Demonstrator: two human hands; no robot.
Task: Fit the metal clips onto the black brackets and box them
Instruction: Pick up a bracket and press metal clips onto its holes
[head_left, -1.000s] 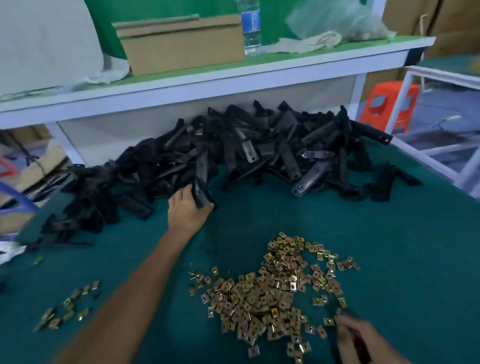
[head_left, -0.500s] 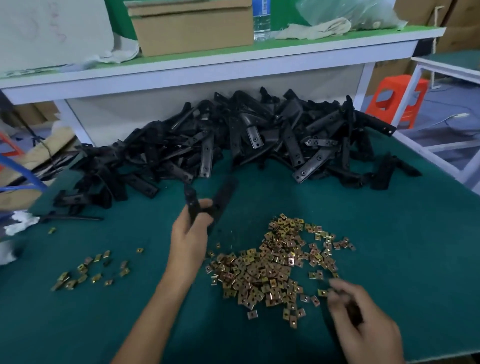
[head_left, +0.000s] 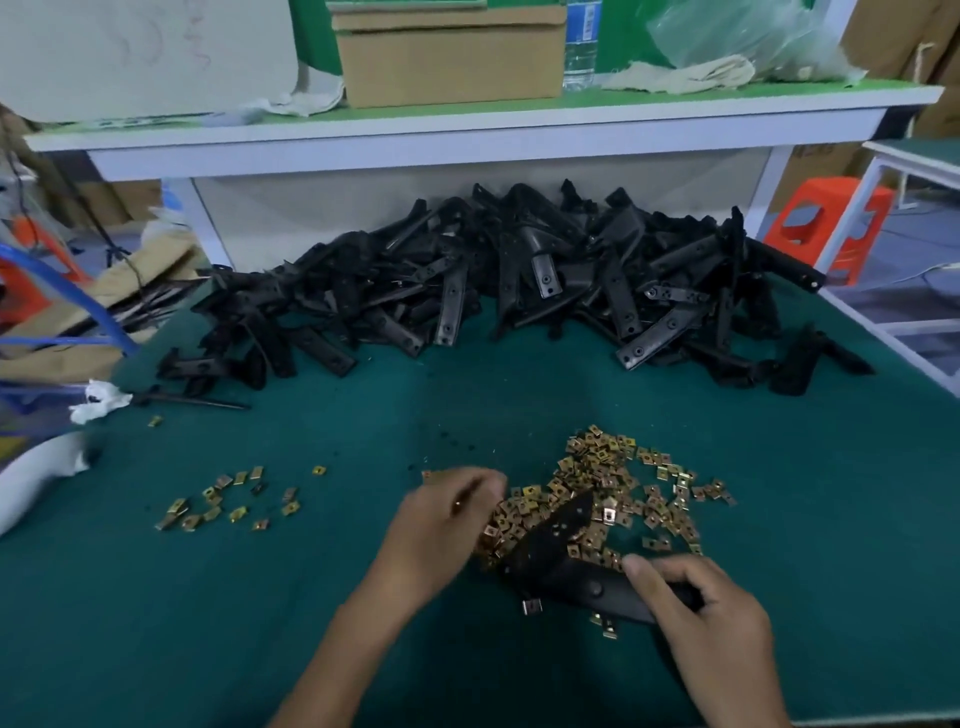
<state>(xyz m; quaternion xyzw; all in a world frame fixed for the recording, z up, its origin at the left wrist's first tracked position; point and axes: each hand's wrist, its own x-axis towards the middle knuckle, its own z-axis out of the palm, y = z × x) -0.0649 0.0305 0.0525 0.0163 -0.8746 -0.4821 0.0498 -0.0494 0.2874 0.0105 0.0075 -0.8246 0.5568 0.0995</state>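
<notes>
A black V-shaped bracket (head_left: 563, 558) lies over the near edge of a heap of small brass-coloured metal clips (head_left: 618, 478). My right hand (head_left: 711, 629) grips one arm of that bracket. My left hand (head_left: 441, 525) is blurred at the left edge of the clip heap, its fingertips down among the clips; whether it holds a clip is unclear. A big pile of loose black brackets (head_left: 519, 291) fills the back of the green table (head_left: 311, 597).
A smaller scatter of clips (head_left: 228, 499) lies at the left. On the raised white shelf (head_left: 467, 135) stand a cardboard box (head_left: 452, 62) and a water bottle (head_left: 579, 47). An orange stool (head_left: 826, 223) stands off the table's right edge. Cardboard and blue tubing crowd the left side.
My left hand pulled a bracket out of the pile and brought it near. The bracket now lies in my right hand's grip, and the left hand has gone to the clip heap.
</notes>
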